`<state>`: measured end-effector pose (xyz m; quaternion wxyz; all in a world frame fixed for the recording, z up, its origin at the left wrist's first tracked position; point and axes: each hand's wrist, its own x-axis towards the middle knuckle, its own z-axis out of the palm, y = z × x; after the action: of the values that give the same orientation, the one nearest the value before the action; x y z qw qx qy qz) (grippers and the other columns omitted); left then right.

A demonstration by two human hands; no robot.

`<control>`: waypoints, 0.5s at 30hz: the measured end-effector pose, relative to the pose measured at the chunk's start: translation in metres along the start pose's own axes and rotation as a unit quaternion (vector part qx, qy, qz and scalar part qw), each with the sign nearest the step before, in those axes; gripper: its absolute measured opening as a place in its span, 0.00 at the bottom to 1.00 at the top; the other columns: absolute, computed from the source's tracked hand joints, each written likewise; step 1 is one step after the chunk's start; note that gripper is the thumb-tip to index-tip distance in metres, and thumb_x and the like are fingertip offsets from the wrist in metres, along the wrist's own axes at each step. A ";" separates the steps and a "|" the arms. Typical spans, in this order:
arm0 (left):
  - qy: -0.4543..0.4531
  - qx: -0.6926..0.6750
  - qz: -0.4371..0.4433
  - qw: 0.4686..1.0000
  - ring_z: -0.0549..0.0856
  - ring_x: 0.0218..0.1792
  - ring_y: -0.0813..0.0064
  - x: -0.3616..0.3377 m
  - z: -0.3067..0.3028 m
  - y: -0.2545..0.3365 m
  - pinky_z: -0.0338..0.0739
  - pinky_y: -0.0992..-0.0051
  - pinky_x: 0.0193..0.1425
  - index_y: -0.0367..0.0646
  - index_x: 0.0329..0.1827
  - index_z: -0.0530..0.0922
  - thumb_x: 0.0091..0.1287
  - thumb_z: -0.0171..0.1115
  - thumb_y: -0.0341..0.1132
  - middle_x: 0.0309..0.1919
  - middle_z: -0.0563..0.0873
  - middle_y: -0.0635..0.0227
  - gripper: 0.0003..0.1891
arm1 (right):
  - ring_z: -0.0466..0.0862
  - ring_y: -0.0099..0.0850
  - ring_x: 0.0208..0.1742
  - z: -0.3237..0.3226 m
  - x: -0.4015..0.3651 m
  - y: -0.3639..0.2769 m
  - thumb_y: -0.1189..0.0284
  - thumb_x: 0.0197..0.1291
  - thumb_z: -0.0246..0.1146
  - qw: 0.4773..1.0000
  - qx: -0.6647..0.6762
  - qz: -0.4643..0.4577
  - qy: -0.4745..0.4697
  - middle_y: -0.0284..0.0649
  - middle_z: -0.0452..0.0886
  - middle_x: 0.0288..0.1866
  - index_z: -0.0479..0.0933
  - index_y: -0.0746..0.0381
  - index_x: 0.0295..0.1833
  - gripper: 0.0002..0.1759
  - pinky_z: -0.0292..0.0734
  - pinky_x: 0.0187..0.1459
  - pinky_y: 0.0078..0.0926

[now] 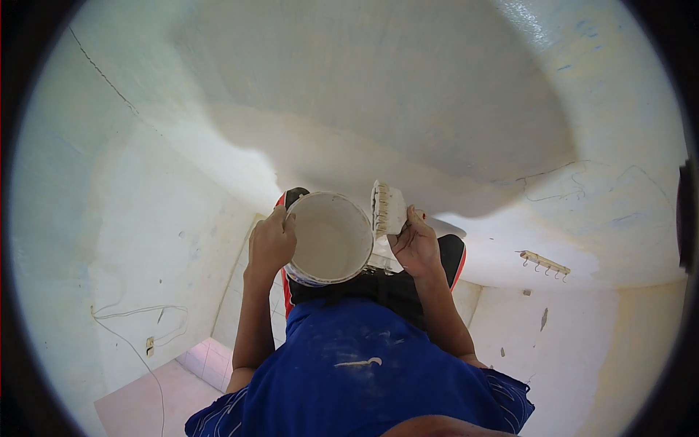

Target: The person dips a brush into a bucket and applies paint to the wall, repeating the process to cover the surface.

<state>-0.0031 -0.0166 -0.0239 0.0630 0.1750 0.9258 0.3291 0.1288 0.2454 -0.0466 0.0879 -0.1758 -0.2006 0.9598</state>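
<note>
A round white bucket with pale, whitish liquid inside is held over my lap. My left hand grips its left rim, fingers closed round the edge. To the right of the bucket, my right hand is closed on a wide, whitish brush. The bristle side faces the bucket's right rim, very close to it; whether they touch I cannot tell. Part of the brush's handle is hidden by my fingers.
A wall with a large grey patch rises ahead. A hook rail hangs at the right. A loose cable and a wall socket are at the left, above pinkish floor.
</note>
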 end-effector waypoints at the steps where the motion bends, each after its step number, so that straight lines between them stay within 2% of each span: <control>1: -0.001 0.003 -0.005 1.000 0.80 0.30 0.34 0.000 -0.001 0.001 0.72 0.48 0.36 0.34 0.34 0.73 0.77 0.56 0.40 0.26 0.79 0.38 0.17 | 0.87 0.34 0.59 -0.002 -0.001 -0.002 0.62 0.83 0.52 1.000 -0.009 -0.007 -0.008 0.43 0.85 0.57 0.76 0.60 0.58 0.14 0.88 0.58 0.35; 5: -0.007 -0.001 -0.017 1.000 0.81 0.32 0.33 0.000 -0.002 0.001 0.72 0.46 0.37 0.33 0.34 0.73 0.77 0.55 0.41 0.27 0.79 0.36 0.18 | 0.87 0.34 0.59 -0.003 -0.010 -0.010 0.62 0.82 0.53 0.998 -0.044 -0.033 0.009 0.42 0.86 0.57 0.77 0.60 0.56 0.14 0.85 0.62 0.38; 8: -0.003 0.006 -0.009 1.000 0.81 0.34 0.31 0.000 -0.001 0.001 0.72 0.43 0.38 0.34 0.34 0.73 0.77 0.55 0.42 0.28 0.79 0.35 0.18 | 0.87 0.33 0.56 0.002 -0.019 -0.017 0.65 0.80 0.56 0.988 -0.115 -0.093 0.046 0.40 0.86 0.54 0.78 0.60 0.54 0.11 0.84 0.61 0.37; 10: 0.039 0.025 0.049 0.998 0.80 0.35 0.29 0.000 0.008 -0.013 0.72 0.41 0.39 0.34 0.34 0.74 0.78 0.54 0.44 0.29 0.80 0.35 0.19 | 0.88 0.33 0.53 -0.013 -0.026 -0.027 0.68 0.77 0.60 0.974 -0.197 -0.107 0.021 0.38 0.86 0.51 0.78 0.61 0.52 0.08 0.83 0.60 0.35; 11: 0.028 0.048 0.062 0.996 0.81 0.36 0.31 0.000 0.010 -0.022 0.74 0.41 0.40 0.35 0.37 0.75 0.78 0.54 0.43 0.30 0.82 0.37 0.18 | 0.87 0.32 0.52 -0.005 -0.032 -0.029 0.71 0.73 0.64 0.963 -0.219 -0.151 0.031 0.36 0.85 0.47 0.78 0.61 0.50 0.06 0.84 0.57 0.36; 12: 0.022 0.071 0.077 0.994 0.82 0.36 0.32 0.000 0.014 -0.027 0.75 0.40 0.42 0.35 0.41 0.77 0.78 0.54 0.43 0.31 0.83 0.39 0.17 | 0.85 0.27 0.49 -0.003 -0.039 -0.035 0.74 0.71 0.67 0.962 -0.218 -0.159 0.047 0.33 0.83 0.47 0.80 0.59 0.49 0.05 0.85 0.53 0.35; 13: 0.013 0.052 0.052 0.997 0.81 0.36 0.31 0.000 0.012 -0.023 0.74 0.40 0.41 0.35 0.40 0.77 0.78 0.53 0.43 0.31 0.83 0.39 0.17 | 0.86 0.29 0.50 0.010 -0.049 -0.043 0.74 0.70 0.67 0.956 -0.230 -0.168 0.068 0.35 0.84 0.48 0.80 0.62 0.50 0.06 0.85 0.55 0.36; 15: 0.009 0.038 0.041 0.998 0.82 0.36 0.30 -0.001 0.006 -0.013 0.73 0.40 0.41 0.35 0.38 0.77 0.78 0.54 0.43 0.30 0.83 0.37 0.17 | 0.88 0.35 0.51 0.035 -0.067 -0.066 0.75 0.73 0.64 0.929 -0.292 -0.214 0.075 0.42 0.85 0.49 0.78 0.66 0.49 0.06 0.88 0.54 0.40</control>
<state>-0.0045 -0.0228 -0.0372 0.0346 0.2116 0.9302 0.2980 0.1839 0.2764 0.0304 0.2510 -0.2182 -0.4978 0.8010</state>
